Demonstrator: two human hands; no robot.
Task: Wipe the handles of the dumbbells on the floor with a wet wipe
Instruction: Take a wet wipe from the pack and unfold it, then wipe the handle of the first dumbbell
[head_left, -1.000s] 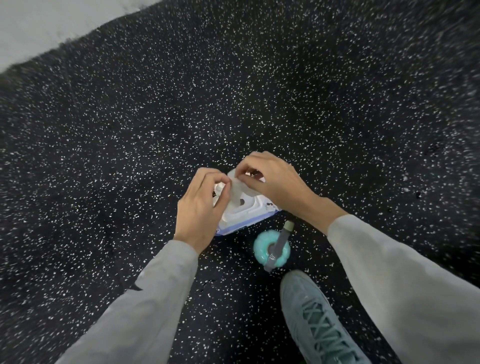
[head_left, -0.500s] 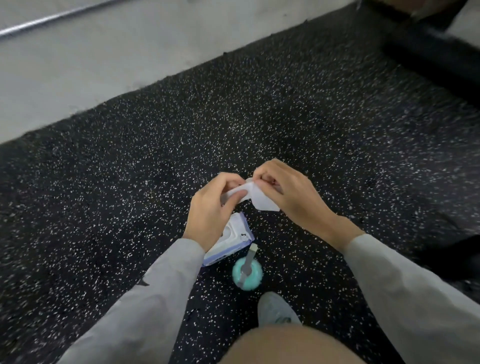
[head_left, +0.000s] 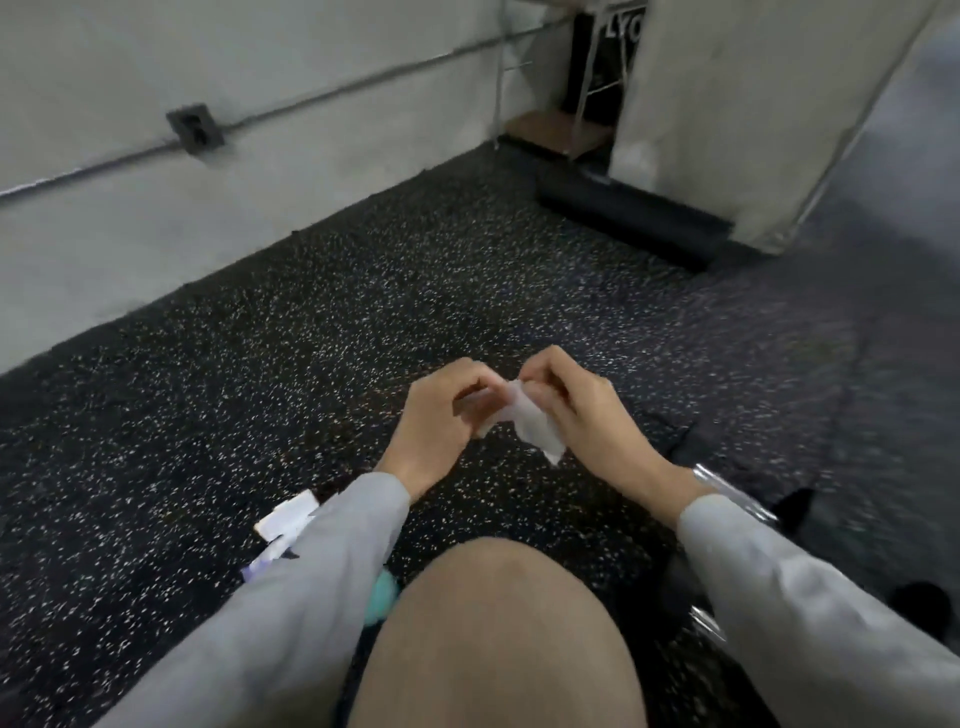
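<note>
Speckled black rubber floor (head_left: 260, 374) fills the scene, grey wall (head_left: 156, 218) far left. Bare knee (head_left: 498, 634) near, centre. Left hand (head_left: 436, 421) and right hand (head_left: 587, 415) both pinch a white wet wipe (head_left: 524, 423) between them above the floor. Wipes pack (head_left: 285, 519) lies near left, partly under the left sleeve.

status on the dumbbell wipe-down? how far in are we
Early. Done: a wet wipe is out of the wipes pack, which lies on the speckled floor under the left sleeve. In hand: left hand and right hand both pinch the wipe in the air, seemingly unfolding it. Left: all handle wiping; only a teal dumbbell end peeks out by the knee, no handle visible.
</note>
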